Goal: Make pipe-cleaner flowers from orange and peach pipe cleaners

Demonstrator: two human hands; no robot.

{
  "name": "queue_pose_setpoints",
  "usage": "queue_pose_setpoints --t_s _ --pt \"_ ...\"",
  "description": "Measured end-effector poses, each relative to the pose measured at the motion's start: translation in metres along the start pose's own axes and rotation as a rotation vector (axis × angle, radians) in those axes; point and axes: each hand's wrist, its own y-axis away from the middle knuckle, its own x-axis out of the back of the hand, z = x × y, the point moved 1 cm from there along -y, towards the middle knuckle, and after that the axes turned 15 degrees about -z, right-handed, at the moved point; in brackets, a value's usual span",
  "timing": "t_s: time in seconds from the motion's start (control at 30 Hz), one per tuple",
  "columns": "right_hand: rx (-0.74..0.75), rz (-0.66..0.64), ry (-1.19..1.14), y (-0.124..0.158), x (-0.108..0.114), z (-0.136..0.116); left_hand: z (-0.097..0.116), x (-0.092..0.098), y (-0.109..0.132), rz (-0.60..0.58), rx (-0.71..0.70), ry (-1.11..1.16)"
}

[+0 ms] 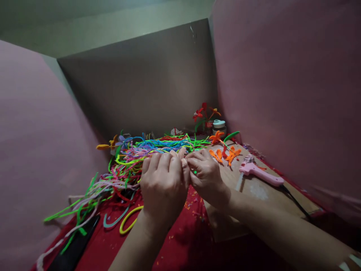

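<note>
My left hand [165, 178] and my right hand [205, 175] meet in the middle, backs turned up. Between their closed fingertips is a small pale peach fuzzy piece [182, 152], which looks like bent pipe cleaner. Both hands pinch it; most of it is hidden by the fingers. Just beyond my left hand lies a big heap of coloured pipe cleaners [152, 145]. A yellow pipe cleaner [124, 224] curves beside my left wrist, with a pale blue-grey one [108, 225] near it.
At right, a brown board [225, 222] carries a pink glue gun [265, 176] with a black cord, and orange fuzzy flower pieces [232, 155]. Behind stand a jar [219, 128] and red flowers [199, 113]. A black flat object [76, 244] lies left on red cloth [180, 241].
</note>
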Motion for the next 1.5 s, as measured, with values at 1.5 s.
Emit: queue_pose_setpoints --t_s 1.5 --pt "0.069 -0.128 -0.826 0.003 0.014 0.016 -0.051 0.007 -0.024 -0.330 0.192 1.034"
